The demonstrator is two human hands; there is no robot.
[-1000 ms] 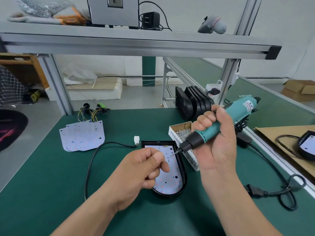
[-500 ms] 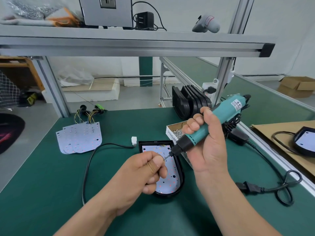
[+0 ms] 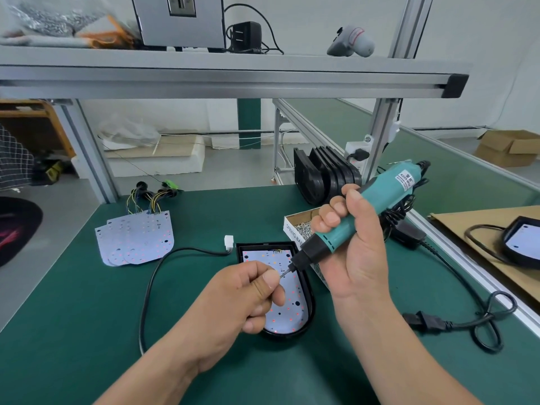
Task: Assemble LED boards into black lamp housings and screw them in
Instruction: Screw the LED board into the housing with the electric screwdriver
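Landmark: the black lamp housing (image 3: 310,290), lying flat on the green table (image 3: 87,317), rounded end toward the person. LED board (image 3: 292,312) already sits inside it, so placement is done for this unit.

Right hand (image 3: 355,252) is clenched around the teal electric screwdriver (image 3: 368,210), held above the housing's right edge and tilted. Its bit (image 3: 287,269) points down-left over the upper part of the board and does not touch it. Left hand (image 3: 248,290) hovers over the housing's left half, thumb and forefinger pinched right at the bit tip. My guess is it holds a screw and is loading it onto the bit; the screw itself is too small to make out.

Step judged: screw loading, driving not yet begun for this one. Cannot tell whether any screws are already in the board.

Around the housing:
- Open box of screws (image 3: 295,226) is just beside its upper right corner, behind the screwdriver.
- Row of empty housings (image 3: 324,173) stands further behind.
- Spare LED boards (image 3: 137,238) with wire bundles are well to its left.
- Its black cable (image 3: 152,276) loops off to the left, and the white connector (image 3: 228,242) lies by the upper left corner.
- Far right, on cardboard, lies another lamp (image 3: 523,241) with a board in it, probably finished.

Left to do: screw this board down, then repeat for the spare boards and empty housings. Looks like most of the batch is ahead.
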